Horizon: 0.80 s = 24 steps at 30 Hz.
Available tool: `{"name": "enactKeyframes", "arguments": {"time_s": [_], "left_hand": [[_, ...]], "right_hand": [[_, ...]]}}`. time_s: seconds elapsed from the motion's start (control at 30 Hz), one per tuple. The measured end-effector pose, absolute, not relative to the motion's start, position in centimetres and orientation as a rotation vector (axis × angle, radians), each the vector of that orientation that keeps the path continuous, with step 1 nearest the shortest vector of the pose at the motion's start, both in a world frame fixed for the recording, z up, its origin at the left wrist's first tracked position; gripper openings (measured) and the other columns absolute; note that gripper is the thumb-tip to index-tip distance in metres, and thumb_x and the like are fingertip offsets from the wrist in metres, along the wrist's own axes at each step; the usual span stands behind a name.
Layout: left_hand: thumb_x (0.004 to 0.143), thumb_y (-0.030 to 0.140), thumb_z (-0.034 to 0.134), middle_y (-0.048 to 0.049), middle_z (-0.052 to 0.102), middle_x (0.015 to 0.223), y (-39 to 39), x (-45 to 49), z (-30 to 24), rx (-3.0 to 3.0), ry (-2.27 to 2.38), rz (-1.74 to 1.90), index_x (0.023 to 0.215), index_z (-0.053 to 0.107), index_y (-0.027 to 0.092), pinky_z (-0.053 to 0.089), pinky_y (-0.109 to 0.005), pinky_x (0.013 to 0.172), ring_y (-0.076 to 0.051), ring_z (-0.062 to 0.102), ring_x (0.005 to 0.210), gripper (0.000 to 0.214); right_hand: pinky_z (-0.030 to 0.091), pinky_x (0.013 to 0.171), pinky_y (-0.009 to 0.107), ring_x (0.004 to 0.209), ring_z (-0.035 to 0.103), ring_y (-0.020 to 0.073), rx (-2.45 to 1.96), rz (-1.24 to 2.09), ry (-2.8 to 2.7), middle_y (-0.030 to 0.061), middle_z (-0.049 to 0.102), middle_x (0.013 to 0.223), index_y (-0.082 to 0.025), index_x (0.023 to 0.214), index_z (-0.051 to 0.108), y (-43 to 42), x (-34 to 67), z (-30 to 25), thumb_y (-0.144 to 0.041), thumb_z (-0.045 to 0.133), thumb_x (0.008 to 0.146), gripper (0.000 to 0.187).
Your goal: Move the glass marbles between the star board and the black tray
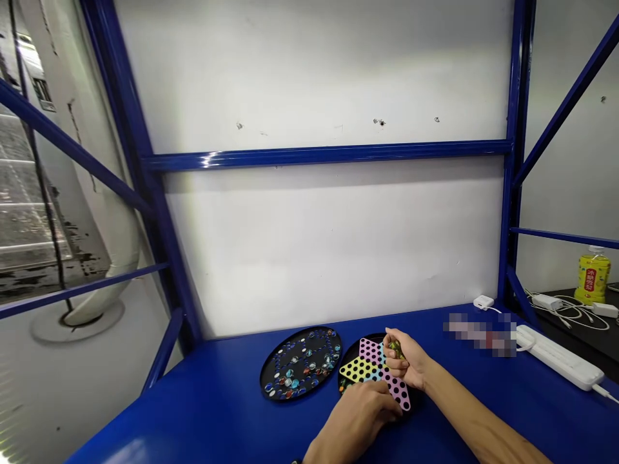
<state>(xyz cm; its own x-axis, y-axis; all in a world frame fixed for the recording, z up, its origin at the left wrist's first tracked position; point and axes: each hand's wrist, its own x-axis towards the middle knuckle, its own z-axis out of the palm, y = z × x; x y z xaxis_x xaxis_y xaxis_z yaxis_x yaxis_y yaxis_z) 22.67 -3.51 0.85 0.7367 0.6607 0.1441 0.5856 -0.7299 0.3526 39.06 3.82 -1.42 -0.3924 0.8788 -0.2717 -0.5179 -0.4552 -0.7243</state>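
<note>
Star-shaped board [370,370] with pink, yellow and blue arms, lying flat on a round black tray [368,336] on the blue tabletop [193,412]. Right hand [405,361] just above the star-shaped board, curled nearly shut around greenish marbles [395,349]. Left hand [355,419] open, fingers resting on the board's lower part, nothing visibly held. Left of the star-shaped board, a round black board [300,330] dotted with glass marbles [290,383]. Farther right, a white power strip [556,356] and a yellow bottle [592,276].
</note>
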Motion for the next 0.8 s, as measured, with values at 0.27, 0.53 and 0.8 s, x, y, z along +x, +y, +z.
{"name": "enactKeyframes", "arguments": {"time_s": [0.27,0.53,0.8], "left_hand": [[0.086,0.018,0.055,0.0008,0.071,0.098,-3.3,22.3,1.0,2.57,1.01,0.381,0.095,0.068,0.03,0.046,-0.028,0.078,-0.019,0.064,0.089,0.019],[0.094,0.034,0.049,-0.0011,0.067,0.095,-1.6,21.3,1.9,2.415,1.27,0.917,0.095,0.061,0.024,0.047,-0.028,0.072,-0.016,0.06,0.079,0.015],[0.091,0.027,0.049,-0.0039,0.066,0.107,-1.2,21.9,3.1,2.499,1.252,0.849,0.104,0.071,0.03,0.048,-0.03,0.083,-0.019,0.061,0.095,0.026]], "right_hand": [[0.005,0.036,0.017,0.03,0.019,0.0006,-0.865,1.996,-0.706,-0.0055,0.048,0.052,-0.015,0.073,0.055,3.9,39.1,-1.4,-0.038,0.04,0.097,0.036],[0.005,0.034,0.016,0.028,0.017,0.0007,-0.839,2.051,-0.782,-0.002,0.055,0.053,-0.014,0.075,0.058,3.3,38.6,-0.9,-0.04,0.037,0.097,0.041],[0.008,0.033,0.014,0.028,0.019,0.0008,-0.88,2.096,-0.782,-0.0081,0.045,0.049,-0.018,0.073,0.051,3.0,36.5,-1.3,-0.047,0.045,0.095,0.038]]}}
